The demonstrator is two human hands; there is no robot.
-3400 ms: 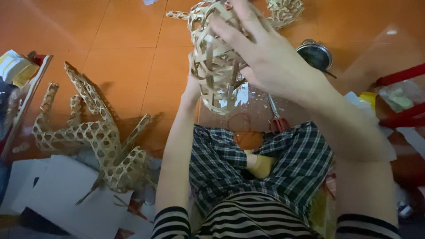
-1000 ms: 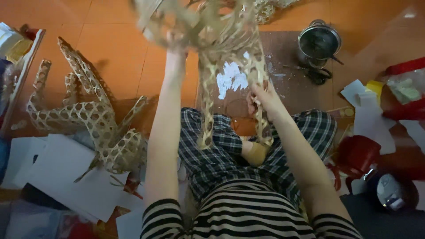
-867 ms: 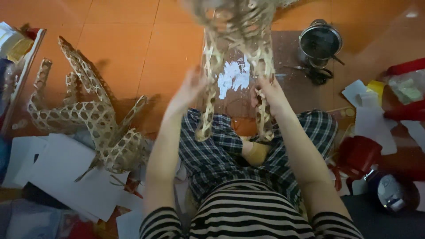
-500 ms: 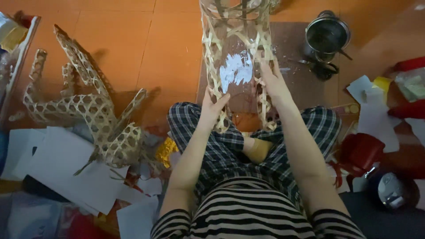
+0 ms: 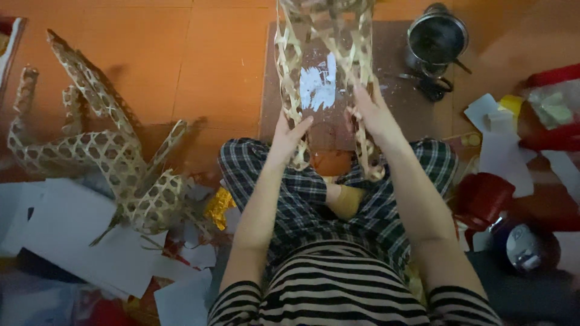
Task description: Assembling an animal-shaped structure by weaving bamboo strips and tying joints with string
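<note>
The person sits cross-legged on the orange floor (image 5: 199,66), holding a woven bamboo frame (image 5: 323,78) upright above the lap. The left hand (image 5: 289,134) closes its grip on the frame's left strip, and the right hand (image 5: 373,111) clamps the right strip. A finished bamboo figure (image 5: 115,157) lies well apart at the left, and a metal pot (image 5: 436,39) stands near at the right.

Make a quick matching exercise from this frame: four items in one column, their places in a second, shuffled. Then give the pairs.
Items:
1. woven bamboo frame
2. finished bamboo lattice figure
3. metal pot
4. white paper sheets

Places:
A. upper right, on the brown mat's edge
B. held between left hand and right hand
C. floor at lower left, under the lattice figure's end
D. lying on the orange floor at left

Pairs: 1-B, 2-D, 3-A, 4-C
</note>
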